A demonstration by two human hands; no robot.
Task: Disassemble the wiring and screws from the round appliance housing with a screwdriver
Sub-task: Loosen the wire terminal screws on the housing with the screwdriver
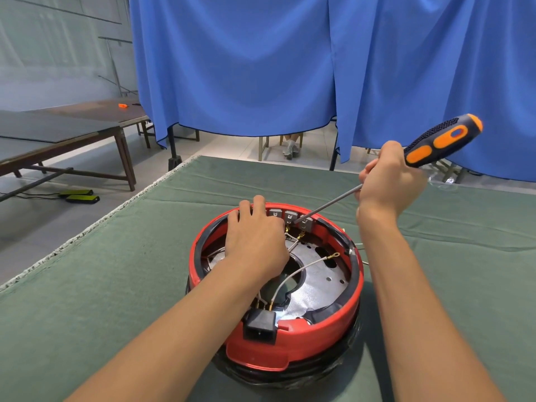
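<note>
Right hand [388, 181] grips the screwdriver [441, 142] low, fingers wrapped where shaft meets the orange-and-black handle, most of the handle sticking out above the fist. Shaft slants down-left; tip sits at the grey terminal blocks [288, 217] on the far inner wall of the red round housing [319, 335], which stands bottom-up on the green-covered counter [101, 285]. Left hand [255, 242] lies over the far-left rim, fingers curled over the edge, apparently bracing it; whether it also pinches a wire, cannot tell. One grey wire [301, 271] with a ring lug lies loose across the metal plate. Judgement: shift the grip up onto the handle for torque, seat the tip squarely before turning, keep the brace firm. A slip would run toward the left fingers.
</note>
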